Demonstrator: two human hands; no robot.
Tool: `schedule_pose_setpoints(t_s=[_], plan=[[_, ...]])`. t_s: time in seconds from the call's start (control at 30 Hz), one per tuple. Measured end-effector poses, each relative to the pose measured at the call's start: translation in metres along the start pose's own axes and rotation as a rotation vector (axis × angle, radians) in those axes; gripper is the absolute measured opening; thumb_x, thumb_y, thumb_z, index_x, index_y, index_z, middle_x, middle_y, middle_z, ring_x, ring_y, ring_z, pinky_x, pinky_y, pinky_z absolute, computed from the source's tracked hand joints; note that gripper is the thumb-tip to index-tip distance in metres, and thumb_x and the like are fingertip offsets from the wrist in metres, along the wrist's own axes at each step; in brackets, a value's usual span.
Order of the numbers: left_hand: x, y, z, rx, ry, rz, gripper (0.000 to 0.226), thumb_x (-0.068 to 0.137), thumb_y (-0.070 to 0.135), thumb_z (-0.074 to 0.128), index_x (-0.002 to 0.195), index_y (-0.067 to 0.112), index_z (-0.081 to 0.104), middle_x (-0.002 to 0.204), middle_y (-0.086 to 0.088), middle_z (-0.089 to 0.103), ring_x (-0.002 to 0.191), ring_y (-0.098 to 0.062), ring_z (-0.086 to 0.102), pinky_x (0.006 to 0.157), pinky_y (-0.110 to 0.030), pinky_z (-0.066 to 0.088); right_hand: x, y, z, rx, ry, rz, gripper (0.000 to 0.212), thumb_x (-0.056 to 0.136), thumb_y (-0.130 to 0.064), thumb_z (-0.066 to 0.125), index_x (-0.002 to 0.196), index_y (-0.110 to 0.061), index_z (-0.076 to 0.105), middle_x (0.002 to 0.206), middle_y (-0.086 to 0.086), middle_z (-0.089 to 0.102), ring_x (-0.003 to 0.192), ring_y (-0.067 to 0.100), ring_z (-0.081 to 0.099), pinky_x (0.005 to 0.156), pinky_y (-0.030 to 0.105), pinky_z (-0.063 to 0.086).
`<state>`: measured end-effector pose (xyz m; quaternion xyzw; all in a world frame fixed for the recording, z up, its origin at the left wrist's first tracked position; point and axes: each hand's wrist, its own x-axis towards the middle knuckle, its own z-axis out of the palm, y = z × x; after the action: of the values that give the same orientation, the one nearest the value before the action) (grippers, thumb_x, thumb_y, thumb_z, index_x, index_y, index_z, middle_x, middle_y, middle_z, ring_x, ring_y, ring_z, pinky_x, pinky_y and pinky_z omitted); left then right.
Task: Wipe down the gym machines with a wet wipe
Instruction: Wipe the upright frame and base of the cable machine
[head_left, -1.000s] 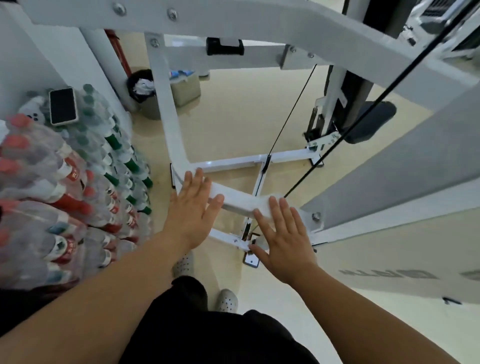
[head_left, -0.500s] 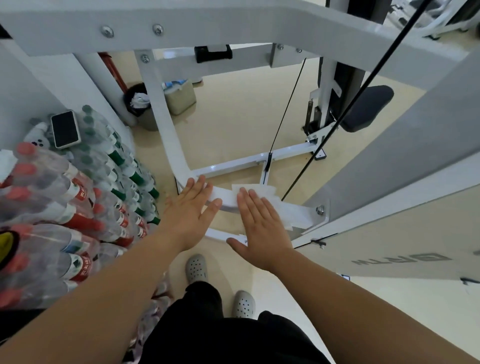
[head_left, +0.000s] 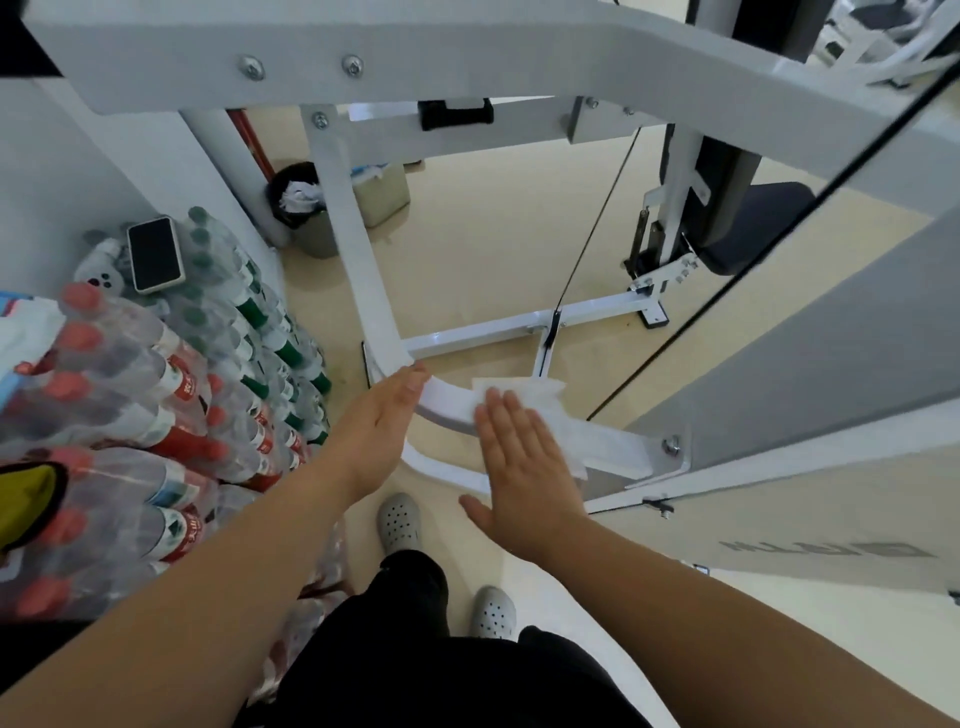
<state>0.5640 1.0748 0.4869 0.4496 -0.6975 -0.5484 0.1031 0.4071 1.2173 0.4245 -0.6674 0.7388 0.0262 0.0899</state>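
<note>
- Pressed flat under the right hand (head_left: 524, 462): a white wet wipe (head_left: 545, 396), spread over the low curved bar (head_left: 448, 399) of the white gym machine frame (head_left: 358, 249).
- Right fingers (head_left: 501, 415) straight and close together on the wipe, thumb stuck out to the side, off the bar.
- Wipe showing past the fingertips and along the bar toward the bolt (head_left: 671, 445) at its right end.
- Resting on the left end of the same bar: the left hand (head_left: 382, 415), fingers straight and held together, not touching the wipe.
- Bare bar between the two hands.
- Behind the bar, a black cable (head_left: 587, 244) running down to the frame's floor rail.
- At the left, stacked packs of water bottles (head_left: 156, 395) with a phone (head_left: 155, 254) lying on top.
- Farther back, a bin (head_left: 304, 213) on the beige floor (head_left: 493, 234).
- Below the hands, two pale perforated shoes (head_left: 399, 519).
</note>
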Motion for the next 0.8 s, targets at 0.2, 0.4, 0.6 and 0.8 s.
schedule_pose_setpoints(t_s=[0.2,0.4,0.6,0.8], plan=[[0.034,-0.010,-0.059,-0.008,0.231,0.054,0.046,0.109,0.045,0.031,0.135,0.023,0.062,0.132,0.021,0.055,0.115,0.024,0.045,0.096,-0.001,0.026,0.100,-0.037,-0.037,0.050,-0.125,-0.176,0.103,0.098,-0.069,0.037,0.159,-0.011,-0.022,0.165,0.011,-0.033,0.154,0.025,-0.027,0.127,0.041,-0.011],[0.088,-0.013,-0.132,0.070,0.286,0.093,0.050,0.107,0.052,0.026,0.132,0.024,0.059,0.130,0.017,0.057,0.120,0.016,0.045,0.106,-0.007,0.025,0.190,-0.054,-0.056,0.023,-0.191,-0.205,0.099,0.100,-0.070,0.031,0.156,-0.011,-0.026,0.161,0.010,-0.040,0.149,0.028,-0.038,0.123,0.041,-0.020],[0.131,-0.013,-0.193,0.206,0.295,0.168,0.081,0.093,0.068,0.014,0.148,0.020,0.049,0.158,-0.001,0.042,0.148,-0.015,0.033,0.124,-0.037,0.023,0.275,-0.065,-0.072,0.106,-0.167,-0.176,0.067,0.111,-0.035,0.028,0.161,-0.010,-0.008,0.162,0.004,-0.030,0.149,0.021,-0.033,0.126,0.037,-0.016],[0.144,-0.010,-0.233,0.205,0.402,0.251,0.076,0.096,0.069,0.018,0.148,0.024,0.048,0.160,0.003,0.039,0.148,-0.011,0.029,0.122,-0.034,0.021,0.307,-0.061,-0.077,0.315,-0.100,0.031,0.066,0.104,0.001,0.029,0.164,-0.014,0.006,0.171,-0.001,-0.013,0.154,0.013,-0.020,0.127,0.028,0.000]])
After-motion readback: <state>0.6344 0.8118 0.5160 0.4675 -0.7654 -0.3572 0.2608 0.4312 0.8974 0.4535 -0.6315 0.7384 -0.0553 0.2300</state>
